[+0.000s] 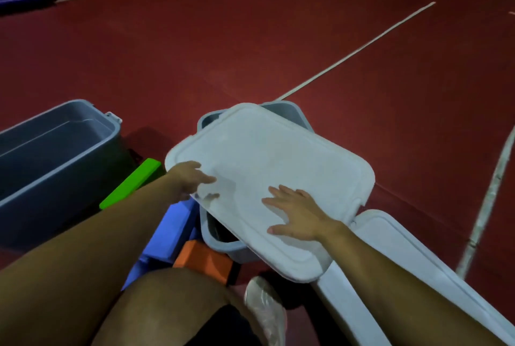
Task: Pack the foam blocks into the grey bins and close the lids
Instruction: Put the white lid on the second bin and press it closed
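here, taking the lid [267, 178] as the landmark: far to its left stands an open bin [55, 147], grey, its inside in shadow so what it holds cannot be told. between that bin and the lid lies a green block [131, 184], long and tilted, on the red floor [250, 39]. just below the lid's left corner sit blue blocks [167, 231], and beside them, under the lid's near edge, an orange block [206, 262]. the left hand [192, 178] is at the lid's left corner, fingers stretched over the top and the thumb seemingly under the edge, so it appears to pinch that corner, though the blur makes the grip hard to read. the lid itself is white, lying askew and tilted over a second bin [223, 242], whose grey rim shows beyond the lid's far corner and under its near left side; the lid is not seated. the right hand [298, 214] rests flat on top of the lid, near its front, fingers spread and straight, gripping nothing. right of the lid, touching its near right corner, lies another lid [395, 262], also white, on the floor. below the landmark a knee [172, 306] and a foot in a clear cover [264, 306] show
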Available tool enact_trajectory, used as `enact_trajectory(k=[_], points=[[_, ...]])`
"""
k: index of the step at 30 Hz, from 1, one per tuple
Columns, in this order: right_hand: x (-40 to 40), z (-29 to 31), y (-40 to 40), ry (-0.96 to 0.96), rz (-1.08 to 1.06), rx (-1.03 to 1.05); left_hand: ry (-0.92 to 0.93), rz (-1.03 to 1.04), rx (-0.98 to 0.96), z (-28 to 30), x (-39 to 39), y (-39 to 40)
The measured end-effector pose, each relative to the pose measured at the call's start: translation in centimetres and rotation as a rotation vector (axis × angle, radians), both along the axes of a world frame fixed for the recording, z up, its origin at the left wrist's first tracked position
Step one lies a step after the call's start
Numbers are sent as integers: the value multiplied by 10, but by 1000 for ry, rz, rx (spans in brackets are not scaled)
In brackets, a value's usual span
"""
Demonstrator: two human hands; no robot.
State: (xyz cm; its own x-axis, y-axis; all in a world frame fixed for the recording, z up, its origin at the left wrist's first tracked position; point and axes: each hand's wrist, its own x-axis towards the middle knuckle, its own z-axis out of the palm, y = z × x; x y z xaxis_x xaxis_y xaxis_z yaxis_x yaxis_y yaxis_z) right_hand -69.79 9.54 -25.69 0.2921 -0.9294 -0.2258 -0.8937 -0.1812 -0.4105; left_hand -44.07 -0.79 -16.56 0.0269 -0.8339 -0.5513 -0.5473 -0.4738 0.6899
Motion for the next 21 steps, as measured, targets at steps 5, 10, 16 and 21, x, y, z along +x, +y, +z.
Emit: enact_trajectory(k=[5, 10, 16, 21], points=[[26, -4, -17, 105, -127, -53, -314, -419, -75, -31, 16, 13], [46, -11, -37, 220, -251, -45, -370, -542, -103, -61, 10, 19], [52, -2, -41, -13, -57, 47, -427, -452, -277, -79, 2, 11], [37, -4, -38, 45, -99, 3, -470, -420, -327, -80, 5, 11]])
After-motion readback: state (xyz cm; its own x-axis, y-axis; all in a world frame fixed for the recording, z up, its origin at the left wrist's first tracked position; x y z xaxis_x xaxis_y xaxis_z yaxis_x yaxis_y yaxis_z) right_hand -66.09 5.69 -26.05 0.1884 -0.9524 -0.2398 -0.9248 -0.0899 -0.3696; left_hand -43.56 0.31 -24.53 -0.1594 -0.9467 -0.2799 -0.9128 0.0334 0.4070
